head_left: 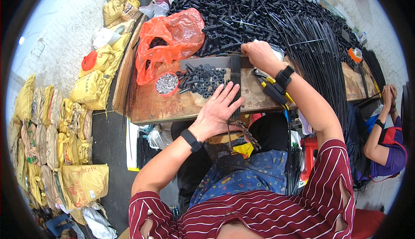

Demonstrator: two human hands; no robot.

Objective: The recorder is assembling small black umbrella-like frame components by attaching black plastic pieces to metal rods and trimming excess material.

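My left hand (217, 110) lies at the table's front edge with its fingers spread. Its fingertips touch a flat row of black rods (235, 71) standing side by side and pointing away from me. Beyond the far end of that row is my right hand (262, 56), thumb and fingers pinched together. What they hold is too small to make out. Left of the rods lies a heap of small black sleeves and rings (201, 79). Yellow-and-black pliers (273, 88) rest below my right wrist.
A red-rimmed bowl of small metal pieces (167, 84) and an orange plastic bag (177, 27) stand left. Black plastic parts (229, 14) pile across the back, with long black rods (317, 61) to the right. Another person's hands (389, 97) are at far right. Yellow sacks (88, 87) line the left.
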